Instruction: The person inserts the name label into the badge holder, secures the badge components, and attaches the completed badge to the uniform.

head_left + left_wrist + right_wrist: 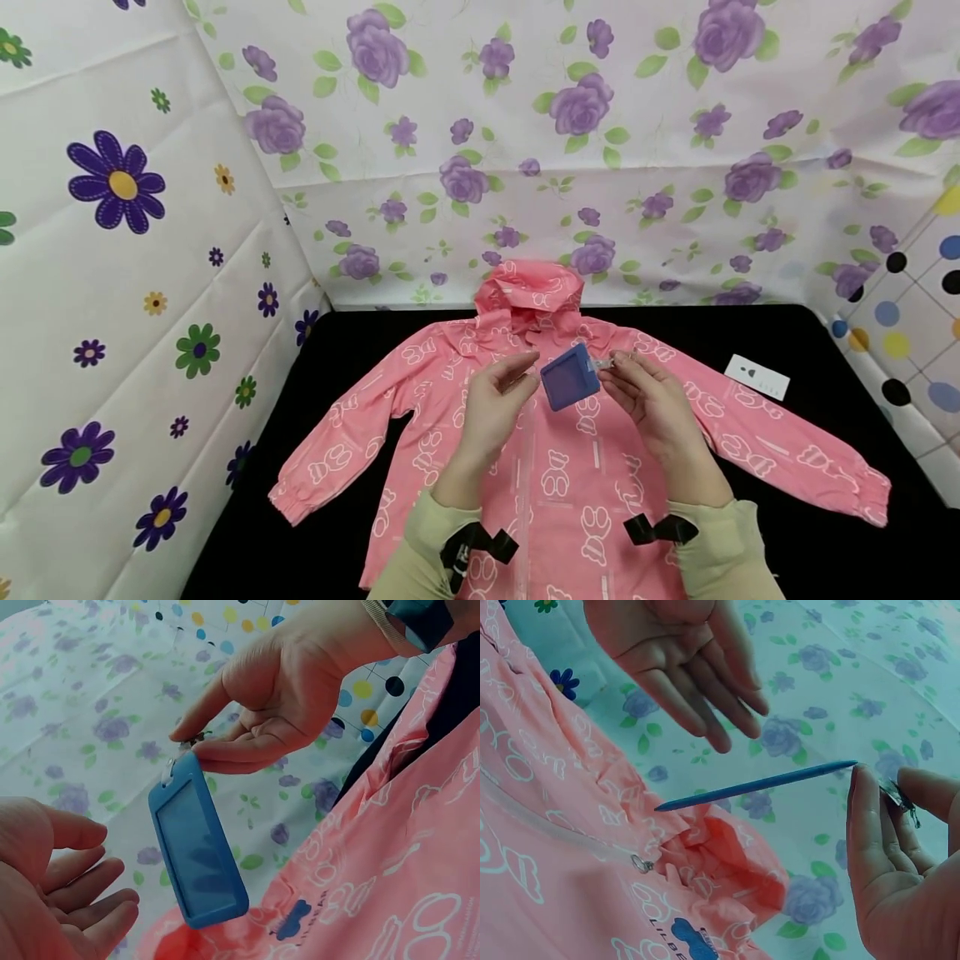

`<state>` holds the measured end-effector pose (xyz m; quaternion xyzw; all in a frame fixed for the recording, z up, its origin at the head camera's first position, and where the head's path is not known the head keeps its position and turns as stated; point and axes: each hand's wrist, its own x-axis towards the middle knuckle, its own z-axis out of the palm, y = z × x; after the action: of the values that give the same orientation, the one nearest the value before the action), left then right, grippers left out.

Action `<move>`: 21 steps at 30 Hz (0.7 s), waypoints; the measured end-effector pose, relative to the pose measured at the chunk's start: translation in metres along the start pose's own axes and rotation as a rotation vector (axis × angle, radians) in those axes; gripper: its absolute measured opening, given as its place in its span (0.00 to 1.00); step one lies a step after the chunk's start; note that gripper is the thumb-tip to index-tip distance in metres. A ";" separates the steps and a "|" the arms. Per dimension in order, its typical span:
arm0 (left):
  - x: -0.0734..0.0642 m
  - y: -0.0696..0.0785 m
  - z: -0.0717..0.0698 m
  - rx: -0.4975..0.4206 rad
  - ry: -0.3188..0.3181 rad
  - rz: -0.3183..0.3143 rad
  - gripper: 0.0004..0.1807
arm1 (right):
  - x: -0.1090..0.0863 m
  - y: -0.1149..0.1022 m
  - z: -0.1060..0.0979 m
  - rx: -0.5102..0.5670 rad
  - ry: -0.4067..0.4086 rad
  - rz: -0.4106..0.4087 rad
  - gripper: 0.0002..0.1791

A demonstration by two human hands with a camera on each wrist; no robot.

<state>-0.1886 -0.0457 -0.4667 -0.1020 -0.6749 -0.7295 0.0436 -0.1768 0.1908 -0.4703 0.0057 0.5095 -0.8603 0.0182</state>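
A blue badge holder [570, 377] with a clear window hangs from a small metal clip [193, 740]. My right hand [651, 402] pinches that clip between thumb and fingertips, holding the badge holder above the jacket. In the right wrist view the badge holder [757, 786] appears edge-on. My left hand [495, 408] is just left of it, fingers loosely extended, apart from it and holding nothing. Below both hands lies a pink hooded jacket [431, 425] with white bear outlines, spread with its sleeves out. Its front zipper pull [641, 863] shows in the right wrist view.
A white card [757, 377] with small dark marks lies beyond the right sleeve on the black tabletop [360, 350]. Flower-patterned cloth [450, 108] stands behind and on the left. Dotted cloth [911, 333] borders the right side.
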 end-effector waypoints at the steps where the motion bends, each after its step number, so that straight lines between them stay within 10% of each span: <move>1: 0.000 0.003 0.002 0.029 -0.008 0.019 0.18 | -0.001 -0.001 0.000 0.018 -0.009 -0.003 0.11; 21: 0.000 0.005 0.027 0.518 0.007 0.423 0.14 | -0.002 0.000 0.006 0.008 -0.042 -0.013 0.10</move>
<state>-0.1854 -0.0197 -0.4597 -0.2231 -0.8017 -0.5086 0.2208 -0.1744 0.1857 -0.4670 -0.0154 0.5057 -0.8623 0.0233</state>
